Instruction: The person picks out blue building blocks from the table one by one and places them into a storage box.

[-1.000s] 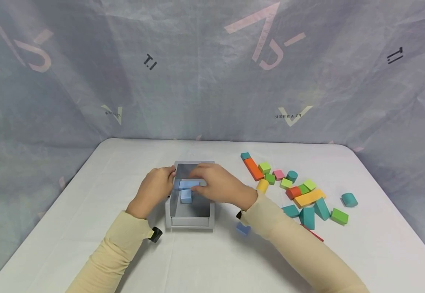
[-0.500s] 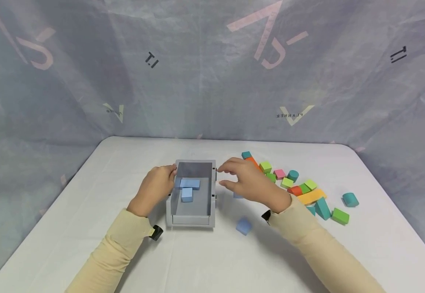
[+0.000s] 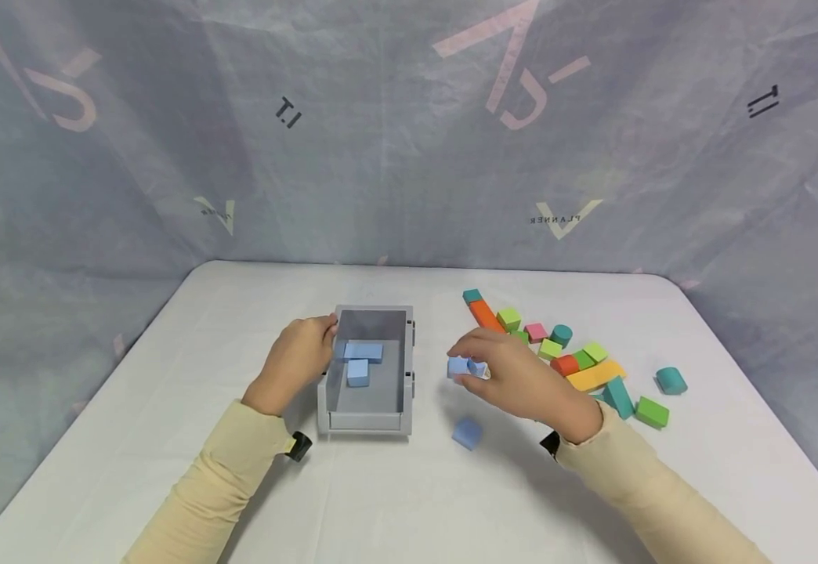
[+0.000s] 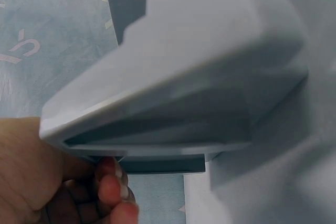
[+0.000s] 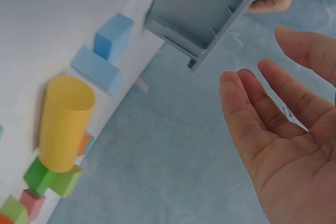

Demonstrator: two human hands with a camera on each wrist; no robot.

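Observation:
My left hand (image 3: 294,359) holds the left wall of a grey open-topped box (image 3: 365,421). In the left wrist view, its curled fingers (image 4: 113,187) hook round the edge of the box. Inside lie a flat blue block (image 3: 364,352) and a blue cube (image 3: 358,373). To the right of the box my right hand (image 3: 522,380) hovers over two blue blocks (image 3: 457,366), thumb and fingers apart, holding nothing. The right wrist view shows this pair, one block (image 5: 113,38) against another (image 5: 97,71), below the spread fingers. A lone blue block (image 3: 467,432) lies nearer the person.
Several coloured blocks are scattered on the right of the white table, among them an orange bar (image 3: 595,377), a teal triangular block (image 3: 617,397) and a green block (image 3: 652,412). A yellow cylinder (image 5: 65,124) stands near the blue pair. Grey fabric (image 3: 381,157) hangs behind the table.
My right hand has left the inside of the box and moved right, to above the two blue blocks. The left hand stays on the box wall.

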